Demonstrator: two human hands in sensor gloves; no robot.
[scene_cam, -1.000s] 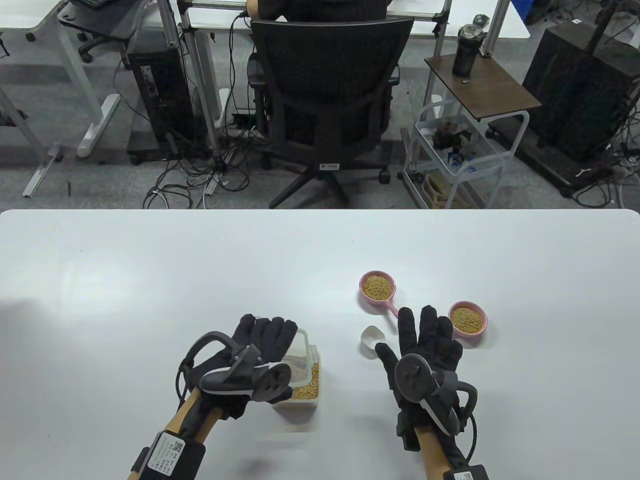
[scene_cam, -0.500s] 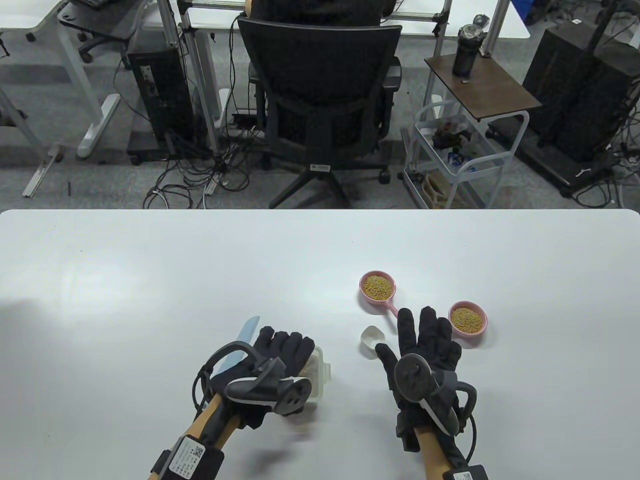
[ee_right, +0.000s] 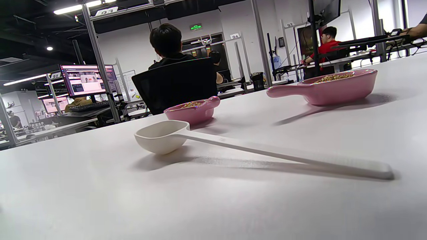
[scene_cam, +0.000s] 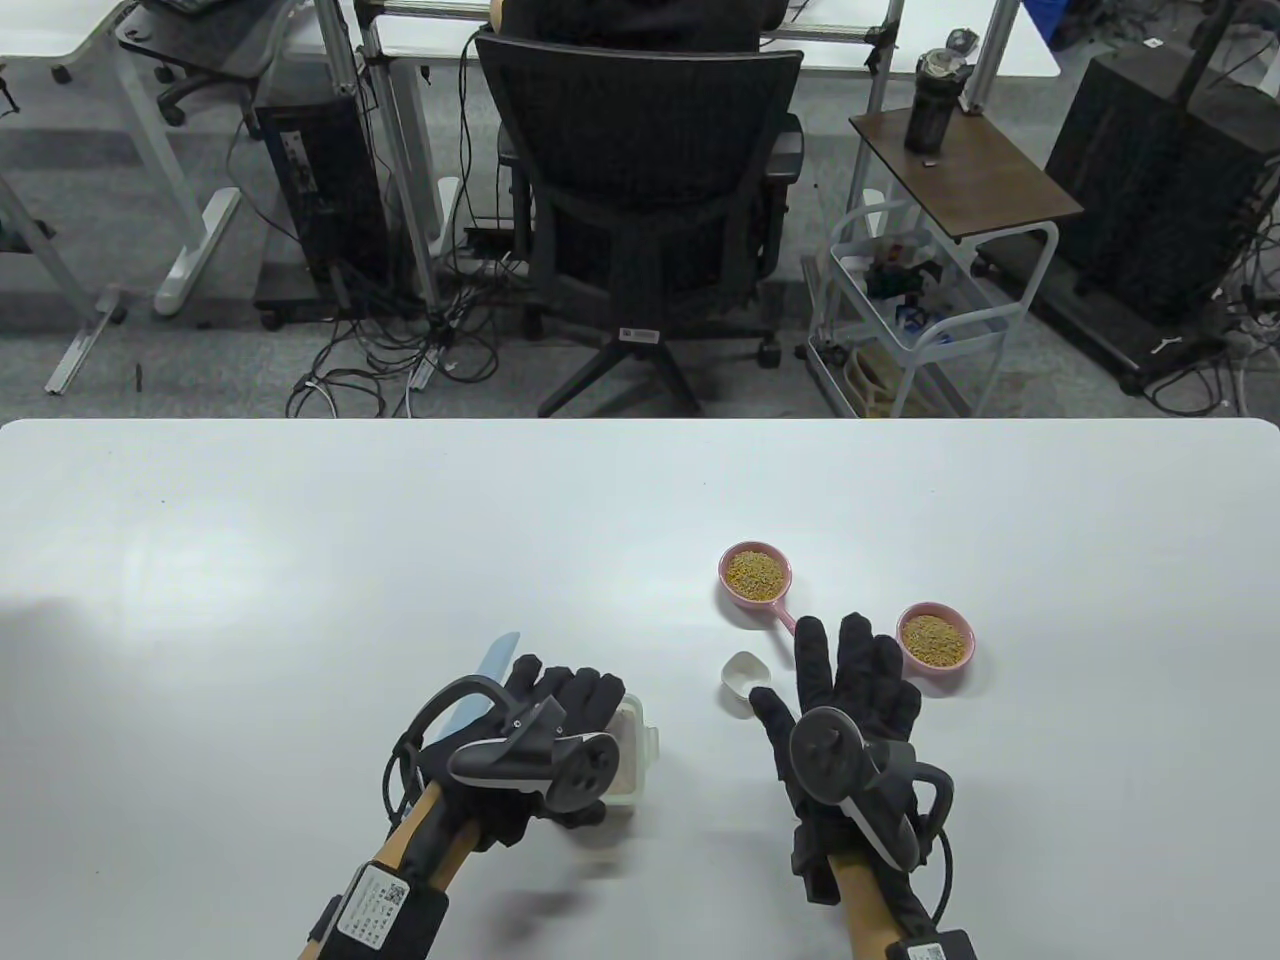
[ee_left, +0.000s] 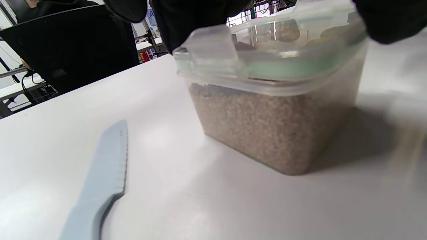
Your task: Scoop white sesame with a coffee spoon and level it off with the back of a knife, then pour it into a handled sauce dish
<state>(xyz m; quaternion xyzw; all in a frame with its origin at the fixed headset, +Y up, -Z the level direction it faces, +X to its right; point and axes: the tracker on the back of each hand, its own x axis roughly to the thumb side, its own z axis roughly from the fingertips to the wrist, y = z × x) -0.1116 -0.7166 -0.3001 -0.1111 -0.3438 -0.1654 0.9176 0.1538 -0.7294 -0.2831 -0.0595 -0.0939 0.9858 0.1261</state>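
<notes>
Visibility is limited: your left hand covers most of the sesame container, fingers resting on its closed lid; whether they curl round it cannot be told. Your right hand lies flat, fingers straight, hiding the handle of the coffee spoon. Both sauce dishes hold seeds. The knife lies left of the container on the surface. Wrist labels are unreadable.

My white coffee spoon lies empty mid-frame; lidded sesame tub upper right, pale-blue knife lower left.
</notes>
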